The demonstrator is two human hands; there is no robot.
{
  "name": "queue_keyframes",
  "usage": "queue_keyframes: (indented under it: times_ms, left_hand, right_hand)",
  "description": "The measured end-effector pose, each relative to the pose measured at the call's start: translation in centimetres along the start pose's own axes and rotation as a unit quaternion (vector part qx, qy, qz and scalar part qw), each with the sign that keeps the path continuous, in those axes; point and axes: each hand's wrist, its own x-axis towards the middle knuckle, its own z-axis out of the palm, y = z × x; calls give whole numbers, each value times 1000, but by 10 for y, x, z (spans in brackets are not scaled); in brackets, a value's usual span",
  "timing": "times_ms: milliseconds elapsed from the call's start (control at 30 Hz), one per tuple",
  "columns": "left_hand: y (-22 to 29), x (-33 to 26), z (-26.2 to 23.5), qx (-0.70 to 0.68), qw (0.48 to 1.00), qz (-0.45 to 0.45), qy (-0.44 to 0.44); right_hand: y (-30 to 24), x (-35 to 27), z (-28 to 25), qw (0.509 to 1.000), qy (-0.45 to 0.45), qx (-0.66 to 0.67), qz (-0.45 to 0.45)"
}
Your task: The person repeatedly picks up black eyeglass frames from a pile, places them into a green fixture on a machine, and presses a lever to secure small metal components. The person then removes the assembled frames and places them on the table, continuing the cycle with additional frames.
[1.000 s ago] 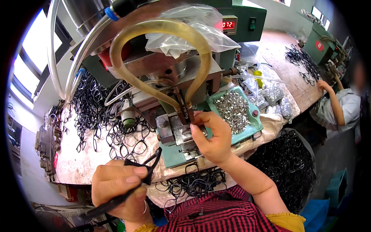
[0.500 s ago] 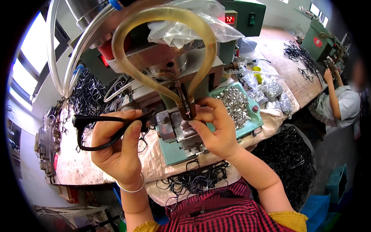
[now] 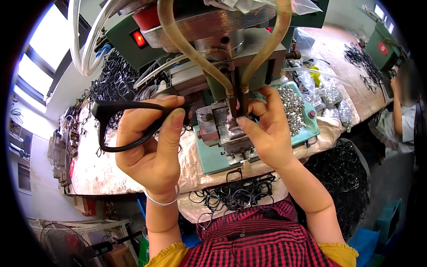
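My left hand (image 3: 153, 153) pinches a black eyeglass frame (image 3: 101, 116) between thumb and fingers, its front pointing left and its other end beside the machine. My right hand (image 3: 275, 135) is at the metal fixture (image 3: 238, 144) of a bench machine, thumb and index finger closed near its top. Whatever lies between those fingertips is too small or hidden to make out. Two dark metal tips (image 3: 232, 106), fed by yellowish hoses (image 3: 195, 51), come down onto the fixture beside my right fingers.
A green tray (image 3: 311, 129) of small shiny metal pieces sits right of the fixture. Black eyeglass frames (image 3: 235, 193) lie at the table's front edge, with a big heap (image 3: 336, 178) lower right. Another person's arm (image 3: 397, 111) shows far right. A fan (image 3: 66, 247) stands lower left.
The view has shifted, so the machine and both hands sit farther right in the picture. My right hand stays at the fixture, and my left keeps its grip on the eyeglass frame.
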Motion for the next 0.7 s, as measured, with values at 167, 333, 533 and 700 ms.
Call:
queue_keyframes:
  times_ms: [167,333,533,700]
  left_hand:
    - [15,-3,-4,42,999,1,-12]
    - [26,-53,-47,22,990,-107,-88]
    - [37,-140,-169,76,939,-292,164]
    - [57,-180,-185,88,919,-323,210]
  right_hand:
    - [-26,-17,3,999,-28,-6,38]
    - [-21,-19,-17,917,16,-381,-118]
    - [36,-107,63,855,-431,-191,-216]
    - [165,-158,141,469,-754,-457,-53]
